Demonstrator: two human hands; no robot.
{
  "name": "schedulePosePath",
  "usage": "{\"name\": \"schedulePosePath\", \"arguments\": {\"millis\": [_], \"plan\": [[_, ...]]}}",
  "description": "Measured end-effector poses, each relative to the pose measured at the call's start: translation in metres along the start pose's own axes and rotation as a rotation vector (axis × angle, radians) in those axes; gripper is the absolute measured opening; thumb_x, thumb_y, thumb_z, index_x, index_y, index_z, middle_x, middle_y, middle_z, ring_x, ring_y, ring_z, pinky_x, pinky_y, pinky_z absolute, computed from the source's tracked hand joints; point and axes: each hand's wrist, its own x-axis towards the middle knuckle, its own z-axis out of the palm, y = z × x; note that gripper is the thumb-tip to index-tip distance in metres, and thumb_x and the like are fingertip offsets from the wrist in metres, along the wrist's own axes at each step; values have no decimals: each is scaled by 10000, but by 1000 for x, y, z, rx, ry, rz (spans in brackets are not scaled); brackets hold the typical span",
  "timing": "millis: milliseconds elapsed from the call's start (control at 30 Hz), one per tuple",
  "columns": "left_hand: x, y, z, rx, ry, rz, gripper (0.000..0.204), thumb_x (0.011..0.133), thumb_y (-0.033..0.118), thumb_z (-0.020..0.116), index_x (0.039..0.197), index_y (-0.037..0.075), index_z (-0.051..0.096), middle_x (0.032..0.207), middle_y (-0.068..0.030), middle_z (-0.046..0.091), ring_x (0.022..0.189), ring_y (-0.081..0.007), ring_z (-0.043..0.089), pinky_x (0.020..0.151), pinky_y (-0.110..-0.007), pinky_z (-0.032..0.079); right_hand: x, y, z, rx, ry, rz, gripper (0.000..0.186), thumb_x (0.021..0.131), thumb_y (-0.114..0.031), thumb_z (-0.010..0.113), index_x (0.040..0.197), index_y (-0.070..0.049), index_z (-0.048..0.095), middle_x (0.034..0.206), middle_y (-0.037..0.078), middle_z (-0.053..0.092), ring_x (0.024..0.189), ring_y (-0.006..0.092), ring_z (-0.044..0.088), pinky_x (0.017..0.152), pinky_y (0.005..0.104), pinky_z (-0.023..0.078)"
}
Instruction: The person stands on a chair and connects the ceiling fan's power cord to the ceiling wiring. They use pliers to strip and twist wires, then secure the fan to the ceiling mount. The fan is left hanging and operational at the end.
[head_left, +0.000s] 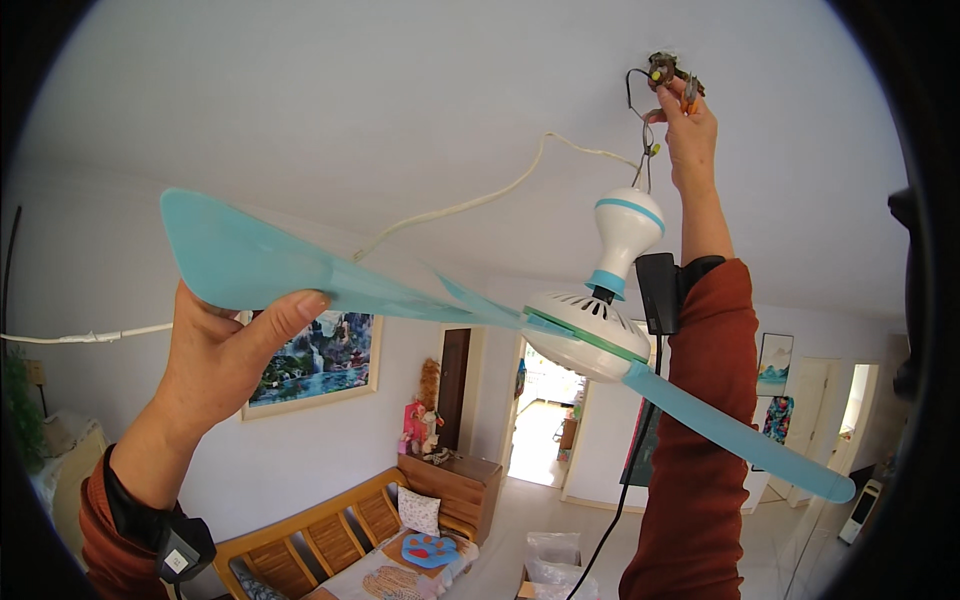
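A small white ceiling fan with light-blue blades hangs tilted below the ceiling. My left hand grips one long blade near its wide end, thumb in front. Another blade slants down to the right, across my right forearm. Above the fan, my right hand reaches to a brown ceiling fitting, fingers closed together at it. A small metal piece with orange shows at those fingers; what exactly they pinch is unclear. Dark wires with yellow-green bits run from the fitting to the fan's white stem.
A white cable loops from the fan's top toward the left blade. Below are a wooden sofa with a cushion, a wooden cabinet and a plastic-covered box. A framed landscape picture hangs on the wall.
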Motion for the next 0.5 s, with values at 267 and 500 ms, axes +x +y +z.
{"name": "schedulePosePath", "arguments": {"millis": [267, 500], "plan": [[-5, 0, 4, -4, 41, -17, 185, 815, 187, 687, 862, 20, 623, 754, -5, 547, 545, -54, 423, 460, -183, 331, 7, 4, 2, -157, 112, -1, 290, 816, -216, 611, 1032, -23, 616, 870, 29, 613, 588, 109, 612, 580, 215, 386], [-6, -4, -1, 1, 30, -29, 147, 820, 146, 675, 870, 18, 623, 784, -6, 557, 559, -43, 427, 459, -174, 339, -3, -2, 7, 18, 89, 49, 315, 812, -214, 626, 1058, -16, 625, 843, 38, 622, 621, 120, 632, 626, 228, 412]]}}
